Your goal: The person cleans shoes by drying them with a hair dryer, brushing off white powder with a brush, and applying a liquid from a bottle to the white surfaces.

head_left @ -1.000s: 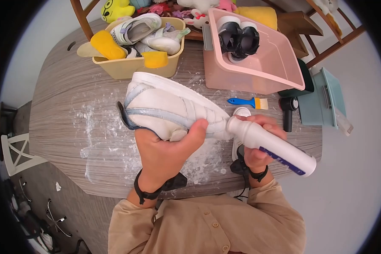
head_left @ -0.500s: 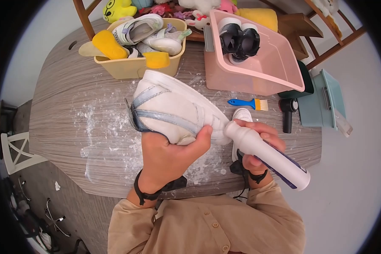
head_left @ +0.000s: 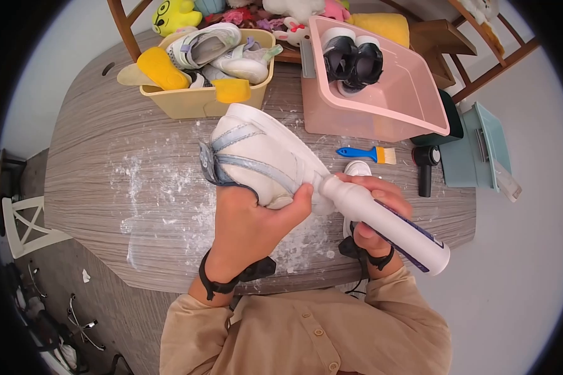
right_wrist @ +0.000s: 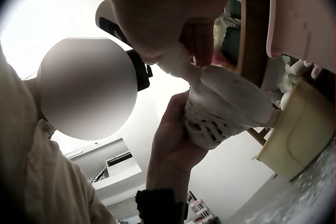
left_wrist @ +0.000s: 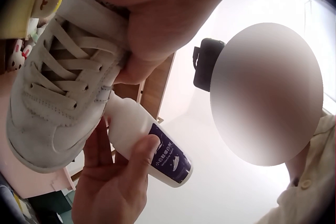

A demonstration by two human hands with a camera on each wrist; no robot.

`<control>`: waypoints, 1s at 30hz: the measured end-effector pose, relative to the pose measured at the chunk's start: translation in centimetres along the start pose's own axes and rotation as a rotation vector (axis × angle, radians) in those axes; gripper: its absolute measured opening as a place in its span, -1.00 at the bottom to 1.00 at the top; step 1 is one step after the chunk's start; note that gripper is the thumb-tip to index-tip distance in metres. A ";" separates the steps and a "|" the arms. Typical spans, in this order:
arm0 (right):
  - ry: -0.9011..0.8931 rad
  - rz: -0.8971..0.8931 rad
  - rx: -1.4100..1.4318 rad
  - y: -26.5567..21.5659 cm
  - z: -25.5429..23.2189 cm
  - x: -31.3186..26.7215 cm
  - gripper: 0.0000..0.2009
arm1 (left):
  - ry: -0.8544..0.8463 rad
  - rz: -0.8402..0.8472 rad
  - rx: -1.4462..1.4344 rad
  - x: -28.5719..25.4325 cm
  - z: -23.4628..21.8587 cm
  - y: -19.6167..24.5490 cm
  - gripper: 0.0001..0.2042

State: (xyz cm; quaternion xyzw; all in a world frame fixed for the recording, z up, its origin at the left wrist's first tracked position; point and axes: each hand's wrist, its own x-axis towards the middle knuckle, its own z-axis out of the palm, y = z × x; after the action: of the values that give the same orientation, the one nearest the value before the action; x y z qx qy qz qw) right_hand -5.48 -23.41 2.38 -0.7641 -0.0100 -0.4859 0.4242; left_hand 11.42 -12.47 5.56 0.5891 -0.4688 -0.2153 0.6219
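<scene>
My left hand (head_left: 247, 222) grips a white sneaker (head_left: 256, 150) with grey-blue stripes, fingers inside its opening and thumb along its side. The sneaker is tipped on its side above the table, heel to the left. Its white laces (left_wrist: 68, 61) show in the left wrist view. In my right hand (head_left: 391, 190) is a white bottle (head_left: 391, 228) with a dark blue label (left_wrist: 170, 155), held slanting. The bottle's head meets the side of the sneaker near the toe. Another white shoe (head_left: 358, 169) lies on the table, partly hidden behind the right hand and bottle.
White smears mark the wood-grain table (head_left: 87, 181). A yellow bin (head_left: 187, 106) of shoes and a pink bin (head_left: 363, 125) with black-and-white shoes stand at the back. A blue-handled brush (head_left: 363, 152), a black handheld tool (head_left: 425, 169) and a teal bin (head_left: 469, 150) are at the right.
The sneaker has shifted to the right and tilted more steeply, heel end raised. The bottle has moved slightly left and its base has swung lower, its head staying against the shoe.
</scene>
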 end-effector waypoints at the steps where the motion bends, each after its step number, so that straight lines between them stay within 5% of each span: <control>1: 0.011 -0.005 0.046 0.1 0.0 -0.1 -0.49 | 0.010 0.011 0.002 0.0 0.1 0.0 -0.80; 30: 0.095 0.097 0.018 0.6 0.3 -0.6 -0.51 | -0.001 0.058 0.067 0.2 0.7 -0.1 -0.89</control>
State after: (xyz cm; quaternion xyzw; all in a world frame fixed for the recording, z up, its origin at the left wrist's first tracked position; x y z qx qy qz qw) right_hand -5.36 -23.38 1.46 -0.7358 0.0430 -0.5004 0.4541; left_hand 10.96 -12.98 5.46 0.5956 -0.4929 -0.1819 0.6076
